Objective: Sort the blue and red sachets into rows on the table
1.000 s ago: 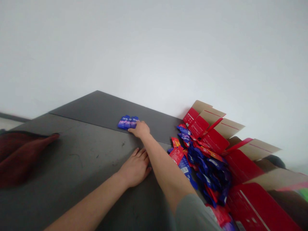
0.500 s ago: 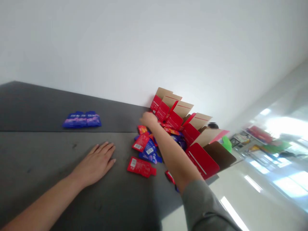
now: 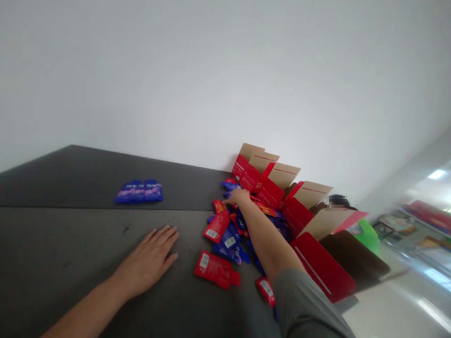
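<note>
— What is being seen nearest on the worktop (image 3: 70, 244)?

— The left hand (image 3: 150, 258) is being rested flat, palm down, fingers spread, with nothing held. Just beside it, toward the right edge, a red sachet (image 3: 216, 270) is lying alone, and a smaller red one (image 3: 265, 288) is being partly hidden by the grey sleeve (image 3: 306, 305).

— And farther in?

— The right hand (image 3: 239, 197) is being stretched into the pile of red and blue sachets (image 3: 229, 234) near the far right corner. Its fingers are being laid on the pile; whether anything is being gripped cannot be told.

— Beyond that?

— Open red cartons (image 3: 275, 185) are being leaned along the far edge by the wall. Well apart, toward the far left, a row of blue sachets (image 3: 139, 191) is lying flat.
</note>
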The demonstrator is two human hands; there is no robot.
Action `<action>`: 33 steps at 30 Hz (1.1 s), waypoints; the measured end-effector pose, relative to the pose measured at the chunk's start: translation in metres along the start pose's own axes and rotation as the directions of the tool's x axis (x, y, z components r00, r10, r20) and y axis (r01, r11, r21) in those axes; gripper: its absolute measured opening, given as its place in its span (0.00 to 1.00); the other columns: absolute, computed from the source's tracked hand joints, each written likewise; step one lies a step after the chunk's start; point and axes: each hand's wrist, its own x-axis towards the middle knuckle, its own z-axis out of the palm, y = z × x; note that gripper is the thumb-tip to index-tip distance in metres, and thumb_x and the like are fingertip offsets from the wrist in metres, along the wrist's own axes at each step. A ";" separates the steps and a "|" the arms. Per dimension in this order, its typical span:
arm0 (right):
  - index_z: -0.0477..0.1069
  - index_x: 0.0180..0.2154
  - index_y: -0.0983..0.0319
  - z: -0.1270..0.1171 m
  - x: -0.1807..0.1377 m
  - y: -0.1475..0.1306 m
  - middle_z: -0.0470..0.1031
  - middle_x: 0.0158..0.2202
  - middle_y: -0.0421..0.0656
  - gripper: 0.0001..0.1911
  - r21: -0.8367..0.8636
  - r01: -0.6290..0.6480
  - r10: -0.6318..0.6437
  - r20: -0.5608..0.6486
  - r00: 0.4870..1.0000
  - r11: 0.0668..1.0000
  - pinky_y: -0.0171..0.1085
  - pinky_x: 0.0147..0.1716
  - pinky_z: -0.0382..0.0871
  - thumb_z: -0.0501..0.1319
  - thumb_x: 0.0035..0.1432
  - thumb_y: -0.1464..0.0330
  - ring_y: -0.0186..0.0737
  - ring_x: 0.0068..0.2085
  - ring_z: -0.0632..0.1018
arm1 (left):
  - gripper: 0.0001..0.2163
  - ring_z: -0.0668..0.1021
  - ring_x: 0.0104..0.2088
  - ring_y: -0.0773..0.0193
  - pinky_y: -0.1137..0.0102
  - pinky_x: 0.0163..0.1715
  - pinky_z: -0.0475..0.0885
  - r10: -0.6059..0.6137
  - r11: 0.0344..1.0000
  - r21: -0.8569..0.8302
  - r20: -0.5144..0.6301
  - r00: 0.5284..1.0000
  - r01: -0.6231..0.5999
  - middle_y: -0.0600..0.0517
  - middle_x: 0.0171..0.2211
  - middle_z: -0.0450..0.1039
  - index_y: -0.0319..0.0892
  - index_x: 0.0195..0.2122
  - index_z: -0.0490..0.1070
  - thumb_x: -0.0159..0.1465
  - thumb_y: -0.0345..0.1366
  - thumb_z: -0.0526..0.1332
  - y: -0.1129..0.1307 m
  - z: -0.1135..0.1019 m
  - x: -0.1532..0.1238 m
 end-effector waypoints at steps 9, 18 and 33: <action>0.80 0.51 0.62 0.002 0.002 -0.005 0.78 0.54 0.59 0.18 0.033 0.089 -0.088 -0.017 0.996 0.996 0.52 0.55 0.70 0.56 0.66 0.68 0.58 0.56 0.78 | 0.27 0.62 0.72 0.50 0.51 0.71 0.52 -0.006 0.999 -0.038 -0.030 1.000 0.005 0.47 0.71 0.61 0.45 0.69 0.64 0.72 0.50 0.52 0.003 0.000 0.001; 0.72 0.58 0.64 -0.055 -0.005 -0.085 0.82 0.44 0.50 0.26 0.538 0.220 -0.050 -0.313 0.948 0.814 0.40 0.44 0.77 0.63 0.58 0.70 0.47 0.40 0.84 | 0.27 0.60 0.73 0.50 0.51 0.72 0.50 -0.027 0.997 -0.075 -0.004 1.000 0.026 0.45 0.72 0.60 0.44 0.69 0.63 0.72 0.49 0.52 0.009 -0.007 0.001; 0.79 0.42 0.67 -0.051 0.041 -0.272 0.80 0.29 0.49 0.19 0.925 0.036 -0.111 0.007 0.994 0.379 0.35 0.25 0.78 0.63 0.64 0.57 0.41 0.25 0.81 | 0.27 0.60 0.72 0.48 0.48 0.72 0.50 -0.051 0.990 -0.135 -0.003 0.999 0.050 0.43 0.71 0.61 0.43 0.68 0.64 0.69 0.45 0.55 0.014 -0.014 0.002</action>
